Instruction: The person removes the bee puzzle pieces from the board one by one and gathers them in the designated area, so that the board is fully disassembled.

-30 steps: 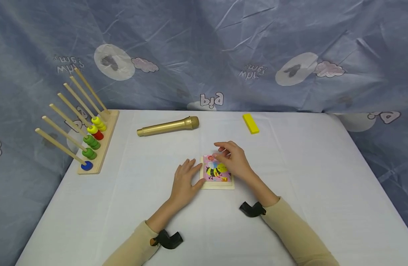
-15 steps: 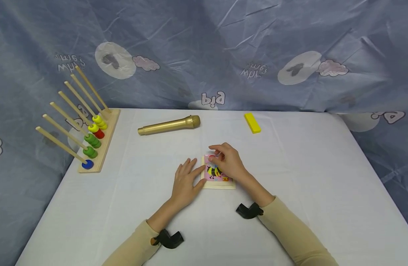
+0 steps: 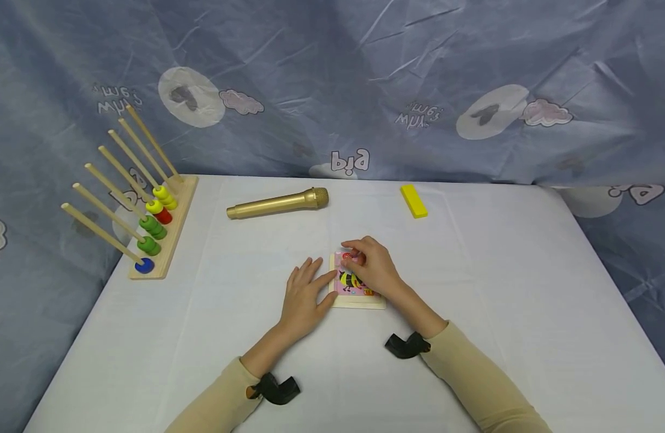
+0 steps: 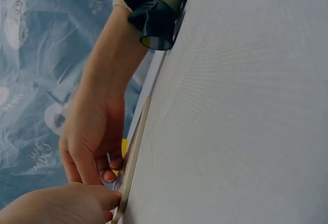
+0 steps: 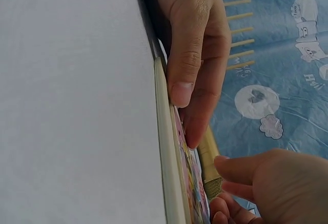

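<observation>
Left hand (image 3: 302,299) spread, touching 1 flat, pale, square board (image 3: 359,303); right hand (image 3: 378,266) bent over its bee print (image 3: 347,281), can't tell if gripping.

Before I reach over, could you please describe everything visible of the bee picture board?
The bee picture board is thin and squarish, with a pale, wood-like border and a pink picture showing a striped bee. It lies on the white tabletop. The left hand touches its left side; the right hand hides its upper right, contact unclear.
</observation>
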A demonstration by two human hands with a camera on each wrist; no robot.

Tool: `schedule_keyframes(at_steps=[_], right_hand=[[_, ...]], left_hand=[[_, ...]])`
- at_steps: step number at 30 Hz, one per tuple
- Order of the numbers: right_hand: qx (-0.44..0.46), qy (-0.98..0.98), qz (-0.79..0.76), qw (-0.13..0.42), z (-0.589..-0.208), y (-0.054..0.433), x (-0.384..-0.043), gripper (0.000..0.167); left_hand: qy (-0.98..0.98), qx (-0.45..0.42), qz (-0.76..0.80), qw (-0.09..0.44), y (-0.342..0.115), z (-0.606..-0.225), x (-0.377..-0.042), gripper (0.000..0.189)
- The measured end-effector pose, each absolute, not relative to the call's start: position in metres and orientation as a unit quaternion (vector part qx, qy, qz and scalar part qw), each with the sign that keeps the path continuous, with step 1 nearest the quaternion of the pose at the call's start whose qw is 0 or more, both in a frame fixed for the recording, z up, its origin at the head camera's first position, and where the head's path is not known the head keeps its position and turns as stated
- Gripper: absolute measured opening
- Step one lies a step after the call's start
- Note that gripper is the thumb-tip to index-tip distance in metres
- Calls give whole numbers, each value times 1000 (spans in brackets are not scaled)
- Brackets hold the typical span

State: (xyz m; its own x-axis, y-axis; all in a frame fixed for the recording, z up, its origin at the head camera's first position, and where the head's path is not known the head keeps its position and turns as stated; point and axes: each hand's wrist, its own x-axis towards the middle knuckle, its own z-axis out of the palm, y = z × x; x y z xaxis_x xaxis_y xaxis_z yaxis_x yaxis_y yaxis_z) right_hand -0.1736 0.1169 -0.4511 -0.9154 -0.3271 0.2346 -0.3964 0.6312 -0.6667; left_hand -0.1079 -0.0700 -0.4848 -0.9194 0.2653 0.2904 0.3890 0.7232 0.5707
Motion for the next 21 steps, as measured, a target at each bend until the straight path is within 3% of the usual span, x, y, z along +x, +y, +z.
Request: schedule_keyframes(at_steps=[21], right_hand=[[181, -932, 313, 37, -456, 114, -172, 34]], left_hand=[[-925, -175, -323, 94, -70, -484, -109, 39]])
